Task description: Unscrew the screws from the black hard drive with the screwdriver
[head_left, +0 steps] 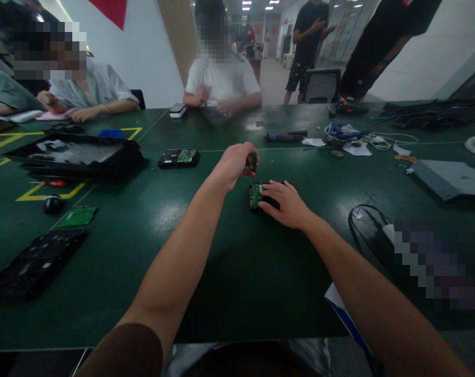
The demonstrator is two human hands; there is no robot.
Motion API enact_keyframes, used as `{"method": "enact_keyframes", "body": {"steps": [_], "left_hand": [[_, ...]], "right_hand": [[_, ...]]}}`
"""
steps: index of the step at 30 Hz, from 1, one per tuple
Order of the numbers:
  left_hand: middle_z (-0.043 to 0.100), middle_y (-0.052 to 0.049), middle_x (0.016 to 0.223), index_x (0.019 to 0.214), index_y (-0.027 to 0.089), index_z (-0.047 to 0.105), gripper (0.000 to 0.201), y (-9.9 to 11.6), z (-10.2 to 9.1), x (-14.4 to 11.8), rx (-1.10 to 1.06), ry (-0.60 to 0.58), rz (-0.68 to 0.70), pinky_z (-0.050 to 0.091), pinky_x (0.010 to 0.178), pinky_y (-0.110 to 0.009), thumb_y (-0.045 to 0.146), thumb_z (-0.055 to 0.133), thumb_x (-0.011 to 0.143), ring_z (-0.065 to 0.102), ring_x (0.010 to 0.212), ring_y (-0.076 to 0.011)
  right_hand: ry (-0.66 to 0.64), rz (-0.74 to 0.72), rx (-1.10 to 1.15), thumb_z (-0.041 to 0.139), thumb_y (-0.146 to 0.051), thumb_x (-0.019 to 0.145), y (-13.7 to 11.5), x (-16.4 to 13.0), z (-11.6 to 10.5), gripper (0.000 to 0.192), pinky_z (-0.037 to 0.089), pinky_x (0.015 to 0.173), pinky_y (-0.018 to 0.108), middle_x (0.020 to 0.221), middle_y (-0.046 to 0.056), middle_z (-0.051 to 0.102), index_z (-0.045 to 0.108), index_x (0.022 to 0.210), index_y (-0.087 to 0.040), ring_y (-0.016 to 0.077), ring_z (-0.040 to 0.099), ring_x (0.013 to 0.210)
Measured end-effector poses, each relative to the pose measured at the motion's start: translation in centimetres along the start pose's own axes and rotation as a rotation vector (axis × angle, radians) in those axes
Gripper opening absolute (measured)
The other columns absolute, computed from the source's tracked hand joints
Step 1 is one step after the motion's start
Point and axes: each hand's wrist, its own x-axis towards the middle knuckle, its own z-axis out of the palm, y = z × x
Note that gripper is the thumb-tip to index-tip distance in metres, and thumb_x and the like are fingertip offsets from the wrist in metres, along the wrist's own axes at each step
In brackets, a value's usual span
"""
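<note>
Head view, the only one: hard drive lay flat on the green surface, circuit-board side up. My left hand was clamped on a small screwdriver, held upright just over the drive's board, tip about at it; couldn't tell if touching. My right hand had its fingers spread apart, laid across the drive's right part.

Handling, my guess: drive compact but dense, stiff metal body, likely to slide on the smooth surface if not braced. Board looked like the fragile bit, so best hold was by the side edges. Screwdriver probably light and stiff, best taken by the handle.

Containers: black tray well left of the drive, pale pieces inside, too blurred to name. Second drive, left of the first and farther from me, sat outside the tray. Loose green board, also well left of the first drive, was outside too.
</note>
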Motion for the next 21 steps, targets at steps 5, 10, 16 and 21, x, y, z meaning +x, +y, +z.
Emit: {"method": "enact_keyframes", "body": {"steps": [5, 10, 16, 21], "left_hand": [[0.065, -0.008, 0.081, 0.08, 0.017, 0.06, 0.015, 0.1, 0.1, -0.1, 0.017, 0.002, -0.013, 0.051, 0.056, -0.027, 0.031, 0.056, 0.08, 0.062, 0.071, -0.0167], [0.064, -0.008, 0.081, 0.08, 0.017, 0.06, 0.015, 0.1, 0.0, -0.1, 0.005, -0.017, -0.003, 0.051, 0.055, -0.028, 0.031, 0.057, 0.08, 0.062, 0.071, -0.0172], [0.065, -0.008, 0.08, 0.08, 0.017, 0.061, 0.014, 0.0, 0.0, 0.0, 0.018, -0.011, -0.014, 0.05, 0.055, -0.027, 0.031, 0.056, 0.081, 0.061, 0.069, -0.0164], [0.066, -0.007, 0.08, 0.08, 0.018, 0.06, 0.014, 0.2, 0.1, -0.2, 0.032, -0.02, -0.016, 0.05, 0.056, -0.026, 0.031, 0.055, 0.082, 0.062, 0.07, -0.0161]], "right_hand": [[0.035, 0.014, -0.019, 0.048, -0.05, 0.1, 0.0, 0.1, 0.2, 0.04, 0.02, 0.12, 0.063, 0.144, 0.006, 0.06, 0.066, 0.127, -0.026, 0.0313, 0.04, 0.144], [0.065, -0.013, -0.05, 0.049, -0.049, 0.1, 0.1, 0.2, 0.2, 0.039, 0.026, 0.117, 0.059, 0.139, 0.008, 0.061, 0.069, 0.123, -0.024, 0.0308, 0.043, 0.139], [0.098, -0.021, -0.141, 0.05, -0.047, 0.1, -0.4, 0.5, -0.5, 0.039, 0.04, 0.099, 0.05, 0.121, 0.012, 0.062, 0.074, 0.117, -0.023, 0.031, 0.049, 0.119], [0.032, -0.015, -0.235, 0.045, -0.047, 0.101, -1.4, 1.0, -1.0, 0.042, 0.043, 0.083, 0.042, 0.107, 0.012, 0.063, 0.076, 0.113, -0.021, 0.027, 0.051, 0.099]]}}
